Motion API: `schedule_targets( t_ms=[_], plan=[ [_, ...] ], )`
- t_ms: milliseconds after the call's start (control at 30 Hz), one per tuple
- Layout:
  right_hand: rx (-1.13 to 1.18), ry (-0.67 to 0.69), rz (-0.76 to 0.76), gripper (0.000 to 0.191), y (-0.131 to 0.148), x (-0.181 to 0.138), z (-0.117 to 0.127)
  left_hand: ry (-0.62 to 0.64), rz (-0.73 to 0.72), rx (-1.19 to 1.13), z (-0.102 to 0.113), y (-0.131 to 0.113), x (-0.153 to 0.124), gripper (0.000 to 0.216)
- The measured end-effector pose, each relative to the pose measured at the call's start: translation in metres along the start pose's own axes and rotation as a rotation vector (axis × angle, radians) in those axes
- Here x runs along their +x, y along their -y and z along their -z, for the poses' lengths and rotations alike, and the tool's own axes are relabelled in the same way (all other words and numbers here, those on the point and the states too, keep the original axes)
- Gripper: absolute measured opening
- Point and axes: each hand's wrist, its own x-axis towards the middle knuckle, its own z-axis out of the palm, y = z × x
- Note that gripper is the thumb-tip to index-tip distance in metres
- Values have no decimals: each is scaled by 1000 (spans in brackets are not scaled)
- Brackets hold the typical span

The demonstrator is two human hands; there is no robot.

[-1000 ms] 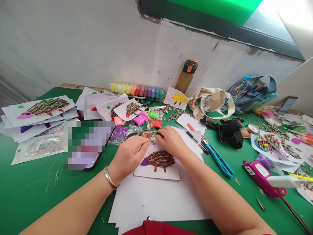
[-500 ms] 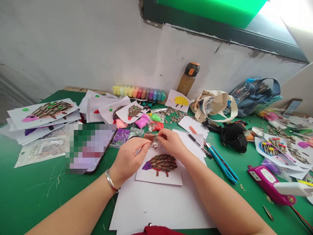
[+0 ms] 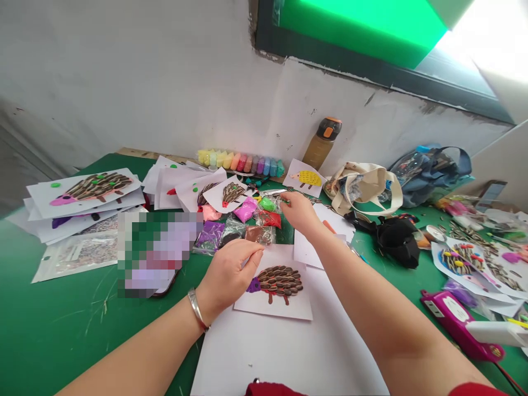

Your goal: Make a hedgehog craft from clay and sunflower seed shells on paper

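Note:
My left hand [image 3: 231, 275], fingers pinched together, hovers over the left edge of a paper card [image 3: 251, 311]. Whatever is in the pinch is too small to make out. On that card is a hedgehog picture [image 3: 280, 283] with a purple clay head and a body of striped sunflower seeds. My right hand [image 3: 302, 213] reaches over the packets, its thumb and forefinger slightly apart beside a bag of green clay [image 3: 269, 204]. Nothing shows between them. Nearer me lie bags of red clay [image 3: 269, 219], brown clay [image 3: 259, 235] and purple clay [image 3: 209, 235].
Finished hedgehog cards [image 3: 88, 190] are stacked at left, behind a blurred-out phone [image 3: 160, 253]. Along the wall lie a row of coloured clay packets [image 3: 243, 163] and a bottle [image 3: 322, 144]. To the right are a cloth bag [image 3: 365, 187], a black pouch [image 3: 396, 239] and a magenta glue gun [image 3: 457, 322].
My right hand has left the brown clay bag and moved forward to the green one. My left hand stays pinched near the card. The view has tilted up slightly.

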Motion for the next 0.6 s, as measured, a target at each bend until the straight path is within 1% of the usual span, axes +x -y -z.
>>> schedule_targets(
  t_ms=[67,133,233,300,400,467,567,600],
  plan=[
    [-65,26,0,29,3,16,-6,3,10,-8,0,1,-1,18],
    [-115,58,-2,24,5,26,-15,14,16,-12,-1,2,-1,19],
    [-154,81,8,19,6,30,-24,35,22,-14,-1,1,-1,20],
    [-158,73,29,18,8,28,-24,41,24,-18,-1,1,-1,20],
    [-137,36,75,19,12,19,-12,33,24,-33,-1,1,0,20],
    [-110,-2,102,20,16,7,3,-12,29,-45,-1,1,0,20],
    [-39,-41,134,16,24,-25,26,-115,97,-74,0,1,0,22],
    [57,-36,156,14,27,-39,32,-138,139,-102,1,0,0,29]
  ],
)
